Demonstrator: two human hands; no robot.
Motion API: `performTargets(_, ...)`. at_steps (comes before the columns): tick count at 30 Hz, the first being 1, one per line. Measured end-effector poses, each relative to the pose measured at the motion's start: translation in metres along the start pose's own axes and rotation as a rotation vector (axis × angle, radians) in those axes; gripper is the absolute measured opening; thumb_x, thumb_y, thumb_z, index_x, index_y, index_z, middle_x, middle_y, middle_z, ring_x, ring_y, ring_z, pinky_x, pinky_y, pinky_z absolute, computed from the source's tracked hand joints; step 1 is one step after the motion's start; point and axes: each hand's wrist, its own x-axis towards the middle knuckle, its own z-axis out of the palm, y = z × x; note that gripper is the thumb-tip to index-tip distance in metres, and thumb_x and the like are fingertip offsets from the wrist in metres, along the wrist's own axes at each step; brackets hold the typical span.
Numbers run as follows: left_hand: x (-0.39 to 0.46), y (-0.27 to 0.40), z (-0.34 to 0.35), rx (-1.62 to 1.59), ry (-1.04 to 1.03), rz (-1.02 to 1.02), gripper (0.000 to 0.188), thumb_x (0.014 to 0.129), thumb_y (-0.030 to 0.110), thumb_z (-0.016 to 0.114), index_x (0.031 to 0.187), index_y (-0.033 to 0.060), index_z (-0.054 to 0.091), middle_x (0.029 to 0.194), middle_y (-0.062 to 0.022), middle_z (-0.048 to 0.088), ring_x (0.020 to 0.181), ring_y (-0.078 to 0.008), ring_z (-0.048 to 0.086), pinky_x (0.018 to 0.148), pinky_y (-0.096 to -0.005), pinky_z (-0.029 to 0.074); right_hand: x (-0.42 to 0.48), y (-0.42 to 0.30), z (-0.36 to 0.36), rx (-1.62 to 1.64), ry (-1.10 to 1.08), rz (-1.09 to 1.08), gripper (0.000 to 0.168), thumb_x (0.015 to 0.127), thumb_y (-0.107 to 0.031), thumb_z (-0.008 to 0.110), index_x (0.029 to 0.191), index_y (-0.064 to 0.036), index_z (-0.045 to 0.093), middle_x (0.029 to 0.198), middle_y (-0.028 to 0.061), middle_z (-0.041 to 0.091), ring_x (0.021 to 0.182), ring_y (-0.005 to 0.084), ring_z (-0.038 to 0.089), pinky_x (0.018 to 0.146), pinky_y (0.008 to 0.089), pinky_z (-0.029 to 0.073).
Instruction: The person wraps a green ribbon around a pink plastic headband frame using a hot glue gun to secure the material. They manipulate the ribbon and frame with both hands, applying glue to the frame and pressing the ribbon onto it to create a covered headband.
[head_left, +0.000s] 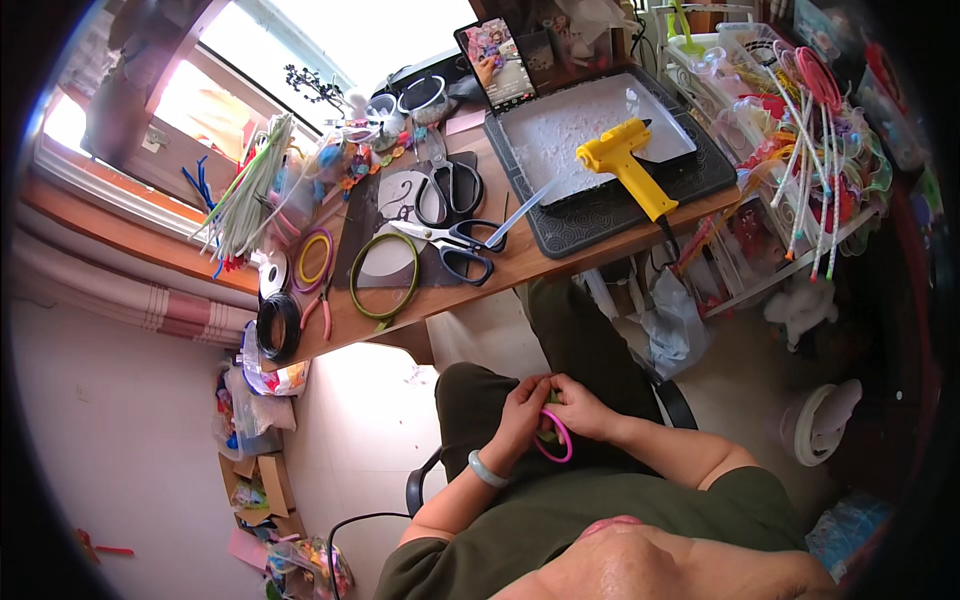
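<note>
My left hand (523, 415) and my right hand (583, 409) meet above my lap, fingertips together. Between them they hold a pink ring (568, 450) with a green strip (553, 431) at its upper part; the fingers hide much of the strip. On the wooden table ahead lie a green ring (358, 259), a pair of scissors with dark blue handles (466, 264) and a second pair with black handles (426, 196). Pink-handled pliers (327, 319) rest near the table's left end. A yellow hot glue gun (628, 165) lies on a tray, a clear glue stick (529, 211) behind it.
The table's front edge (450, 306) runs beyond my knees. A black wire coil (279, 328) and a white spool (272, 276) stand at its left corner. A phone (496, 64) leans behind the tray (517, 124). Bundled pipe cleaners (251, 191) stand left; crowded craft bins (750, 146) stand right.
</note>
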Motion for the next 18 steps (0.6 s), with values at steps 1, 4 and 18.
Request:
performTargets(1,-0.0003,0.0011,0.0004,-0.001,-0.002,-0.002,0.025,0.096,0.021,0.048,0.109,0.0016,0.058,0.082,-0.0010,0.059,0.060,-0.0056,0.051,0.051,-0.0188,0.040,-0.0003,-0.0004,0.0001,-0.002,0.002,-0.002,0.029,0.090,-0.006,0.051,0.115,-0.002,0.038,0.071,0.0099,0.058,0.053,0.0148,0.057,0.044,0.0270,0.046)
performTargets(4,-0.0016,0.0030,0.0015,-0.004,-0.003,-0.003,0.025,0.096,0.021,0.048,0.110,0.0016,0.058,0.082,-0.0012,0.059,0.059,-0.0058,0.051,0.050,-0.0189,0.040,0.0005,0.0015,-0.0012,-0.014,-0.006,0.006,0.029,0.089,-0.006,0.052,0.115,-0.002,0.038,0.071,0.0101,0.058,0.054,0.0149,0.057,0.044,0.0271,0.046)
performTargets(18,0.0029,-0.0057,-0.0014,-0.002,0.017,0.024,0.026,0.096,0.021,0.049,0.110,0.0015,0.057,0.080,-0.0012,0.060,0.055,-0.0063,0.051,0.047,-0.0186,0.039,0.0018,0.0051,-0.0003,-0.018,0.004,-0.035,0.028,0.089,-0.006,0.052,0.114,-0.002,0.039,0.071,0.0097,0.059,0.055,0.0146,0.058,0.045,0.0272,0.046)
